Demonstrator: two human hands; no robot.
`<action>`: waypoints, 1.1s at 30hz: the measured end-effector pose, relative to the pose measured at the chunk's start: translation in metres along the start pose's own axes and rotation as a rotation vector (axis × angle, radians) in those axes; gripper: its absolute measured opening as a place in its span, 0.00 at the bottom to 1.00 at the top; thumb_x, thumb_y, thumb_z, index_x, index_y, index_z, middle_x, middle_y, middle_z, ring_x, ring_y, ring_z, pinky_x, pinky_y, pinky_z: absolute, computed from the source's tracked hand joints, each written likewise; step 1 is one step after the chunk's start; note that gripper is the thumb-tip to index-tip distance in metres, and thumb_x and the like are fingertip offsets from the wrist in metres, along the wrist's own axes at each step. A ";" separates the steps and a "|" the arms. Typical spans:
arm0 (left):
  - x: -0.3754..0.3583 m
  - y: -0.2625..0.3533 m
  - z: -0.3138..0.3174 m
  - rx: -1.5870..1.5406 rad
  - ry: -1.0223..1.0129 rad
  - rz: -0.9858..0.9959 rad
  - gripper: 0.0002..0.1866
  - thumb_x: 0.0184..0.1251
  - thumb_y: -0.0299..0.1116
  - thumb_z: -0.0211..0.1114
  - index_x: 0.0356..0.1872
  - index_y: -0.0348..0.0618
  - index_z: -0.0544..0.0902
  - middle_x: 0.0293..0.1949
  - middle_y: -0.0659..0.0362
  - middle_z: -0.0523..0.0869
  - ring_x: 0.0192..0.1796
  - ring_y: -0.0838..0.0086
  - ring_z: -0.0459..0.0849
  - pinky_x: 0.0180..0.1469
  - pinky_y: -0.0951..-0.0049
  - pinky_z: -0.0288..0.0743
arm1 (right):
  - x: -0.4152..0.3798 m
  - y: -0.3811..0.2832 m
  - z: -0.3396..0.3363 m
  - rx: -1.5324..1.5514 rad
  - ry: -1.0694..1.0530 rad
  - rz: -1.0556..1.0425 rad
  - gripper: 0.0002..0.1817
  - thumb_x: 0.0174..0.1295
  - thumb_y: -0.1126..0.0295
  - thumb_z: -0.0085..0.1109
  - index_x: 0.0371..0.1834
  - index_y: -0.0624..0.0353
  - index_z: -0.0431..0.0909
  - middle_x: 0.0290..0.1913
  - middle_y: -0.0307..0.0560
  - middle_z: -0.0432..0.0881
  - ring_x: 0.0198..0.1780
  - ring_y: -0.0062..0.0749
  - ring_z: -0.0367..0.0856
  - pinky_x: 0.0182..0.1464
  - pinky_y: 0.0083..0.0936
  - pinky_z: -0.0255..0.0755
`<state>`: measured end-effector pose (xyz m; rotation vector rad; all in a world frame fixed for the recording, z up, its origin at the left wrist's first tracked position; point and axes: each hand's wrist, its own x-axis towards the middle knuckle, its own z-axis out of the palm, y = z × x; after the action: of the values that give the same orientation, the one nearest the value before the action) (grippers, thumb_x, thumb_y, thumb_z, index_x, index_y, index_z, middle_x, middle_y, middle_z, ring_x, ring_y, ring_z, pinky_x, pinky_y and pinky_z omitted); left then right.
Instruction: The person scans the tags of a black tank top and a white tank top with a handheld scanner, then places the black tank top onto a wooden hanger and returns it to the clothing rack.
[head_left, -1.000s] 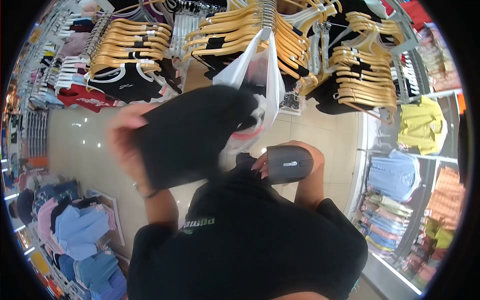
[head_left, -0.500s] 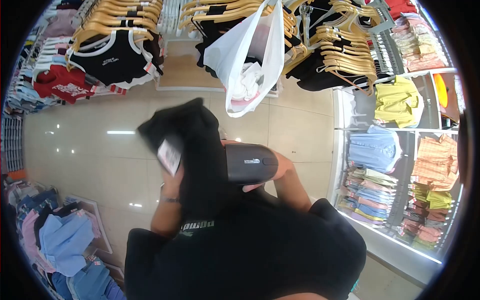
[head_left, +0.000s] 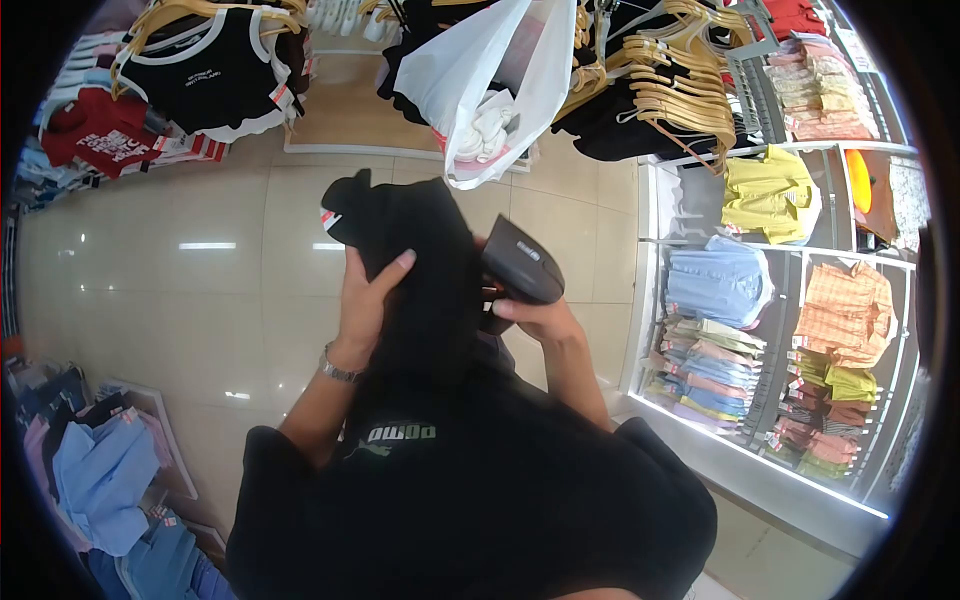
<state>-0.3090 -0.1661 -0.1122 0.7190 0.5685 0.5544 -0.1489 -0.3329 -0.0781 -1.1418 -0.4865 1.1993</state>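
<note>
My left hand [head_left: 368,295], with a metal watch at the wrist, is closed on a black garment [head_left: 425,260] and its thumb lies across the cloth. The garment is held up in front of my chest. A white and red tag [head_left: 330,218] peeks out at its far left edge, mostly hidden. My right hand [head_left: 540,318] grips a dark handheld barcode scanner [head_left: 525,262] just right of the garment. The scanner's head tilts up and to the left, and its handle is partly hidden.
A white plastic bag [head_left: 435,85] with white contents hangs ahead from a rack. Black tops on wooden hangers [head_left: 685,105] stand beside it. Shelves of folded shirts [head_left: 715,280] line the right. Folded blue clothes [head_left: 105,470] lie at lower left. Tiled floor [head_left: 225,290] lies below.
The garment's tag has moved up and away and now shows only at the edge. The scanner has turned from level to tilted, its head angled upward. The view has shifted slightly.
</note>
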 end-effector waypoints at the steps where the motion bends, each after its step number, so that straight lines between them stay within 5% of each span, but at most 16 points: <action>1: -0.001 -0.002 -0.003 0.080 -0.015 0.009 0.31 0.69 0.23 0.65 0.71 0.37 0.63 0.65 0.52 0.74 0.65 0.66 0.75 0.68 0.65 0.70 | 0.000 0.001 0.002 0.055 0.080 -0.020 0.43 0.51 0.76 0.75 0.74 0.59 0.67 0.71 0.42 0.72 0.58 0.25 0.75 0.63 0.28 0.68; 4: -0.001 -0.010 -0.011 0.288 -0.101 0.120 0.35 0.67 0.23 0.68 0.72 0.37 0.61 0.66 0.51 0.73 0.67 0.67 0.74 0.69 0.65 0.68 | 0.002 0.008 -0.001 -0.096 0.228 -0.029 0.40 0.52 0.75 0.77 0.71 0.60 0.70 0.64 0.42 0.77 0.54 0.22 0.74 0.59 0.24 0.68; 8: -0.009 -0.007 -0.009 0.369 -0.156 0.195 0.35 0.71 0.26 0.65 0.74 0.38 0.59 0.68 0.52 0.72 0.69 0.68 0.71 0.71 0.64 0.65 | 0.013 0.012 0.005 -0.442 0.377 0.096 0.31 0.54 0.76 0.75 0.62 0.63 0.73 0.47 0.45 0.81 0.38 0.26 0.81 0.36 0.24 0.75; 12: -0.001 -0.003 -0.032 -0.342 -0.108 -0.108 0.30 0.76 0.26 0.59 0.75 0.39 0.60 0.69 0.56 0.72 0.70 0.68 0.71 0.72 0.65 0.64 | 0.025 0.015 0.000 -0.024 0.394 0.066 0.25 0.53 0.81 0.70 0.56 0.65 0.75 0.47 0.50 0.81 0.42 0.33 0.86 0.41 0.28 0.83; 14: -0.002 -0.011 -0.036 -0.185 -0.088 -0.019 0.30 0.75 0.26 0.59 0.75 0.39 0.60 0.69 0.56 0.72 0.70 0.69 0.71 0.72 0.65 0.64 | 0.027 0.007 0.003 0.187 0.350 0.162 0.26 0.54 0.81 0.68 0.58 0.68 0.74 0.50 0.53 0.81 0.51 0.36 0.84 0.54 0.33 0.81; 17: -0.004 -0.022 -0.036 0.048 -0.047 0.110 0.26 0.73 0.24 0.61 0.69 0.36 0.66 0.64 0.56 0.76 0.66 0.69 0.75 0.69 0.66 0.68 | 0.033 0.014 0.000 0.112 0.312 0.243 0.28 0.56 0.80 0.69 0.62 0.66 0.74 0.52 0.50 0.82 0.53 0.36 0.83 0.57 0.32 0.78; 20: -0.003 -0.029 -0.038 0.261 0.011 0.205 0.22 0.71 0.23 0.62 0.65 0.34 0.70 0.60 0.55 0.80 0.63 0.69 0.78 0.66 0.67 0.70 | 0.035 0.039 -0.009 -0.407 0.311 0.162 0.28 0.58 0.77 0.69 0.64 0.64 0.75 0.53 0.47 0.83 0.55 0.34 0.82 0.59 0.30 0.74; 21: -0.003 -0.031 -0.037 0.274 0.023 0.206 0.22 0.71 0.23 0.62 0.63 0.34 0.71 0.58 0.55 0.80 0.61 0.69 0.79 0.65 0.67 0.71 | 0.034 0.039 -0.004 -0.338 0.300 0.144 0.28 0.58 0.76 0.70 0.64 0.63 0.75 0.54 0.46 0.83 0.54 0.32 0.81 0.60 0.30 0.73; 26: -0.004 -0.036 -0.022 0.408 -0.016 0.193 0.20 0.69 0.22 0.63 0.61 0.33 0.73 0.56 0.54 0.82 0.59 0.71 0.80 0.63 0.68 0.72 | 0.025 0.057 0.001 -0.080 0.121 -0.059 0.31 0.56 0.71 0.76 0.64 0.62 0.76 0.52 0.45 0.84 0.53 0.26 0.79 0.57 0.28 0.72; 29: -0.008 -0.048 -0.015 0.395 0.019 0.191 0.20 0.70 0.25 0.65 0.61 0.34 0.74 0.56 0.55 0.82 0.58 0.72 0.80 0.62 0.69 0.73 | 0.025 0.045 0.022 -0.541 0.212 0.005 0.30 0.52 0.69 0.79 0.59 0.61 0.78 0.47 0.43 0.84 0.50 0.24 0.79 0.54 0.26 0.73; 33: 0.000 -0.021 -0.023 0.237 0.044 -0.086 0.17 0.73 0.34 0.66 0.57 0.33 0.79 0.50 0.59 0.85 0.52 0.77 0.82 0.55 0.73 0.76 | 0.020 0.061 -0.013 -0.361 0.465 0.061 0.20 0.52 0.73 0.79 0.48 0.62 0.82 0.42 0.39 0.85 0.46 0.24 0.81 0.51 0.26 0.75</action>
<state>-0.3178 -0.1692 -0.1417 0.9032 0.7099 0.4275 -0.1597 -0.3242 -0.1420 -1.7021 -0.3166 0.8730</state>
